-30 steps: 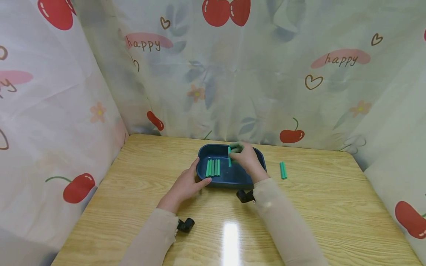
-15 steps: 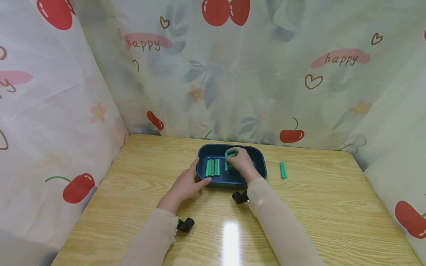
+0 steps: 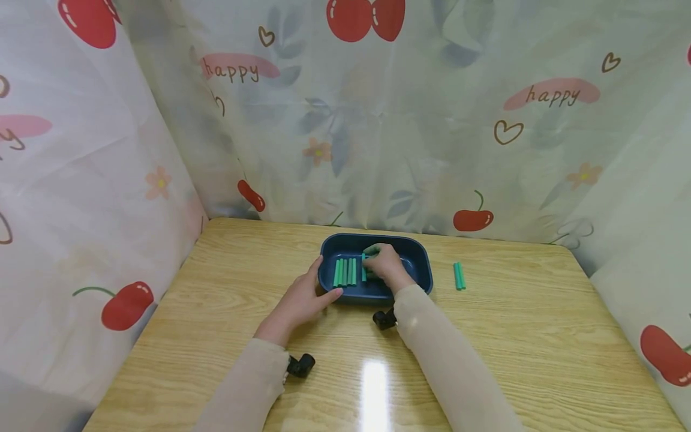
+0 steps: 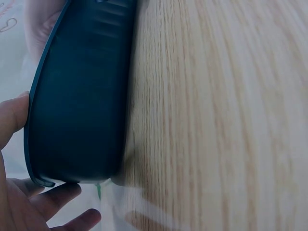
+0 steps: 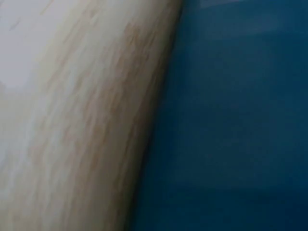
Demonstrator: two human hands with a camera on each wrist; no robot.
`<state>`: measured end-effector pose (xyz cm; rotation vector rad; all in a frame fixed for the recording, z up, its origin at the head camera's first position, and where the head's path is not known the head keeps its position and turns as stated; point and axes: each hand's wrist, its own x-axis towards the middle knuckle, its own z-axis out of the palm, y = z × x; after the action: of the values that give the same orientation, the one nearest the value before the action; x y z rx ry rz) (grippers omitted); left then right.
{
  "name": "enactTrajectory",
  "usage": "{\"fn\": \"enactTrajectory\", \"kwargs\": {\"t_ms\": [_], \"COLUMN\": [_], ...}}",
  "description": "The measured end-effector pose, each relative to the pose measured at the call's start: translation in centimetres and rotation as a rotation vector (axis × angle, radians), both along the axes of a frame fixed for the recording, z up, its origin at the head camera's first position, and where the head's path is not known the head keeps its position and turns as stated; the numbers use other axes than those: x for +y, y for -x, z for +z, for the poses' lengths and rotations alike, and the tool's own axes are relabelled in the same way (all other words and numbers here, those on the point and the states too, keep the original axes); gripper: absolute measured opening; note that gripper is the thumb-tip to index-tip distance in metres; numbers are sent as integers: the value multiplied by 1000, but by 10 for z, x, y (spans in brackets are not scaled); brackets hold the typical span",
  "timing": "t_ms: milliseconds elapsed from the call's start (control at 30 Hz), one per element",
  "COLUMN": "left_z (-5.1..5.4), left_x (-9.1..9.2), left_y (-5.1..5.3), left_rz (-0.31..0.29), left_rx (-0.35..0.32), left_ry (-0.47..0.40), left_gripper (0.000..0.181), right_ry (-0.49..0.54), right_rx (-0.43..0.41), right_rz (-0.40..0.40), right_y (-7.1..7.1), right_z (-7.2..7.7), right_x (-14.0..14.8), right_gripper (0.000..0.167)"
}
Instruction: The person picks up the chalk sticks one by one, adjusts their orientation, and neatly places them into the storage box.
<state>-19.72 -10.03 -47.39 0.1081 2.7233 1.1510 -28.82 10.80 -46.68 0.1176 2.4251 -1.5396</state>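
Tray (image 3: 367,295), dark blue, sits on the wooden table (image 3: 540,330), and from my head view I have both hands at it. On the left, I see the left hand (image 3: 302,297) spread wide about the near left corner, thumb at the near rim and fingers along the left end; the left wrist view shows me the same hold from below the rim. I have the right hand (image 3: 387,264) over the inside, fingers narrowed to a pinch on one green stick (image 3: 364,268). That one is just right of a row (image 3: 349,272) of five more, lying side by side in the tray; I cannot tell whether its end touches the floor there. Two loose sticks (image 3: 459,276) lie together on the table, apart from the tray on its right. My right wrist view is blurred, blue beside wood grain. Behind everything hangs a curtain (image 3: 378,150) printed with cherries, hearts and "happy".
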Motion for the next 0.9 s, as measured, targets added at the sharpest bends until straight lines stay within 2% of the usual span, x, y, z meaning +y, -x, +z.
{"fn": "enactTrajectory", "kwargs": {"t_ms": [200, 500, 667, 900], "left_z": [1, 0, 1, 1], "left_x": [1, 2, 2, 2], "left_y": [0, 1, 0, -1], "left_rz": [-13, 1, 10, 27], "left_rx": [9, -1, -16, -24], "left_ry": [0, 8, 2, -9], "left_gripper": [99, 97, 97, 97], "right_ry": [-36, 40, 34, 10], "right_rx": [-1, -9, 13, 38], "right_rz": [8, -14, -10, 50], "right_y": [0, 1, -3, -12], "right_z": [-5, -6, 1, 17], "right_x": [-2, -1, 4, 16], "right_gripper": [39, 37, 35, 30]}}
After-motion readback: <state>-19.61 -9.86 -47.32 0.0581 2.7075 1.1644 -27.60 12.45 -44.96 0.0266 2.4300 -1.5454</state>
